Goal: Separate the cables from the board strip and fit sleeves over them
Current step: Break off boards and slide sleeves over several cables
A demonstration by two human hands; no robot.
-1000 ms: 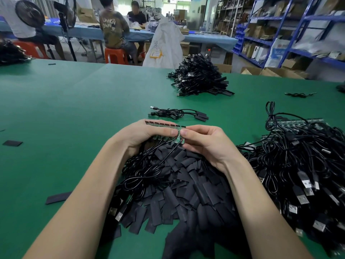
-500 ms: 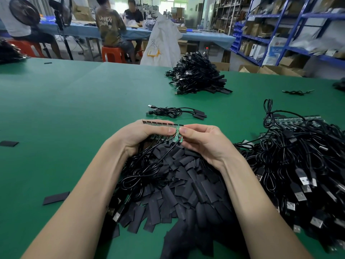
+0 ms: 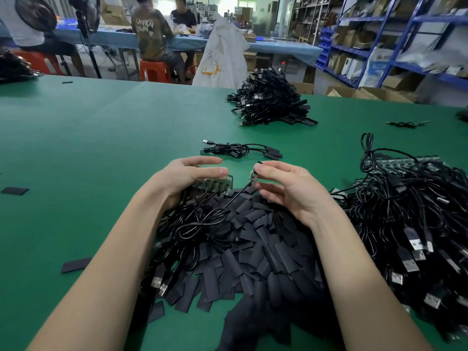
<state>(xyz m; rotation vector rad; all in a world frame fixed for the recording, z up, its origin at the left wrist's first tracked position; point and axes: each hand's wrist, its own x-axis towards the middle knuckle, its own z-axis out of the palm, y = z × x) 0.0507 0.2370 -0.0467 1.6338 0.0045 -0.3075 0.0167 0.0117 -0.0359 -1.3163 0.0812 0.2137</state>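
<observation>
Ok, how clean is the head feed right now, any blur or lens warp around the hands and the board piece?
Head view: the left hand and the board strip it holds are slightly motion-smeared; the snapped-off piece pinched by the right hand is small and soft. Wide-angle warp bows the shelving. Lighting is even on the green table, no glare; the sleeve pile reads dark with little detail.

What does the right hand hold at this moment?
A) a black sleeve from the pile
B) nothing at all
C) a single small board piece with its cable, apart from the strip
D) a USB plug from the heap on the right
C: the right hand pinches one small board piece with its cable hanging, apart from the board strip in the left hand.
</observation>
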